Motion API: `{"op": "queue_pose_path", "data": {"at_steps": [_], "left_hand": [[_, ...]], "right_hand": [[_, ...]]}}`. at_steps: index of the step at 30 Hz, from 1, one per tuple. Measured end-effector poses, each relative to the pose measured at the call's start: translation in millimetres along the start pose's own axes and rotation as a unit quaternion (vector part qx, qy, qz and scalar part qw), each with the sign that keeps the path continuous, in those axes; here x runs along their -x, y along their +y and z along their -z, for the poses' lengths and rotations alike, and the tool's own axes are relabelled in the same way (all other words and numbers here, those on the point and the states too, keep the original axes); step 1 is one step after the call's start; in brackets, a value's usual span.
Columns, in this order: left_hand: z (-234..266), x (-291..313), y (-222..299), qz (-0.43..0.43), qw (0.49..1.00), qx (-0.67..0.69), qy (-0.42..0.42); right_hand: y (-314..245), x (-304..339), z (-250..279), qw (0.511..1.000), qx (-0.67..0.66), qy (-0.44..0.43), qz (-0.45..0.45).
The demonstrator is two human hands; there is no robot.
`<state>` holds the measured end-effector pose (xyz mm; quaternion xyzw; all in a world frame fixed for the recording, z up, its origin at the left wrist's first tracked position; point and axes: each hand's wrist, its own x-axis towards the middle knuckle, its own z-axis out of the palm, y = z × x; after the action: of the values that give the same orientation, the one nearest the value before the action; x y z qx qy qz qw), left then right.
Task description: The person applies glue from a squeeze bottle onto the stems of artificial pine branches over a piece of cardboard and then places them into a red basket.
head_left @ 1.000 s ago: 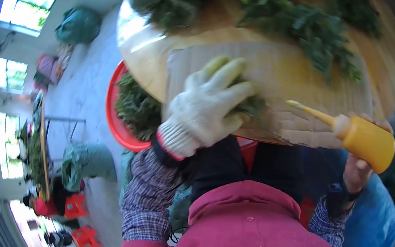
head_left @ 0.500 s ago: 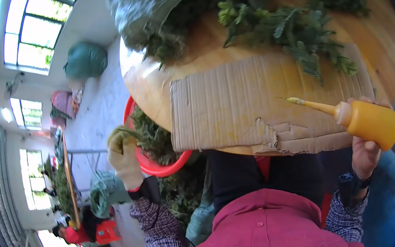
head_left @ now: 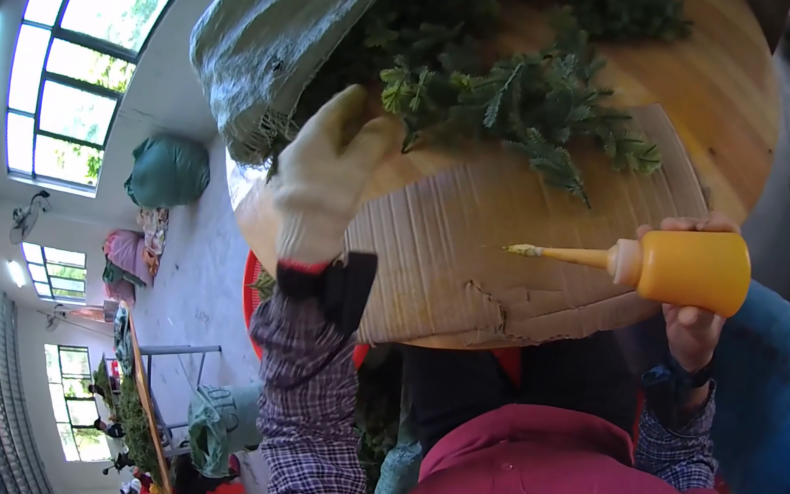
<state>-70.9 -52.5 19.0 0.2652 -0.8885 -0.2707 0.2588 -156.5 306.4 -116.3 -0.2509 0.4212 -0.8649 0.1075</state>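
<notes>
My right hand (head_left: 691, 329) is wrapped round a yellow squeeze bottle (head_left: 693, 269), which lies sideways with its long thin nozzle pointing left above a sheet of corrugated cardboard (head_left: 456, 246). In a pale knitted glove, my left hand (head_left: 331, 162) reaches over the left part of the table with its fingers apart and nothing seen in them. Just right of its fingertips lies a green artificial-looking foliage sprig (head_left: 535, 110), partly over the cardboard's far edge.
A round wooden table (head_left: 728, 102) carries more dark foliage (head_left: 631, 7) and a pale woven sack (head_left: 279, 29). Below its left edge, a red basin (head_left: 249, 292) is partly hidden by my arm. A blue plastic bag (head_left: 769, 391) is at the right.
My left hand has moved up from beside the red basin to the table, near the foliage sprig. The view has shifted a little; the right hand keeps hold of the squeeze bottle.
</notes>
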Motion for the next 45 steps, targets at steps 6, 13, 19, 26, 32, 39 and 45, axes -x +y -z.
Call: {"op": "queue_pose_path", "data": {"at_steps": [6,13,19,26,32,39,45], "left_hand": [[-29,-30,-29,-0.034,0.995,-0.060,-0.071],[-7,-25,-34,0.033,0.978,0.203,0.042],[24,-18,-52,0.056,0.965,0.248,0.056],[4,-11,-72,-0.098,0.985,-0.122,-0.079],[5,6,-70,-0.069,0.986,-0.145,-0.049],[32,67,-31,0.111,0.988,-0.039,0.096],[30,126,-43,0.081,0.989,-0.121,0.011]], "right_hand": [[-3,-2,-8,0.999,-0.036,0.003,-0.036],[-4,0,-2,0.999,-0.012,-0.011,-0.040],[-7,-4,-12,1.000,0.008,0.012,-0.017],[-2,-3,-7,1.000,0.013,0.010,-0.010],[-1,1,-4,1.000,0.020,0.006,-0.011],[0,3,4,0.999,0.035,-0.022,-0.011],[0,4,9,0.998,0.042,-0.022,-0.032]]}}
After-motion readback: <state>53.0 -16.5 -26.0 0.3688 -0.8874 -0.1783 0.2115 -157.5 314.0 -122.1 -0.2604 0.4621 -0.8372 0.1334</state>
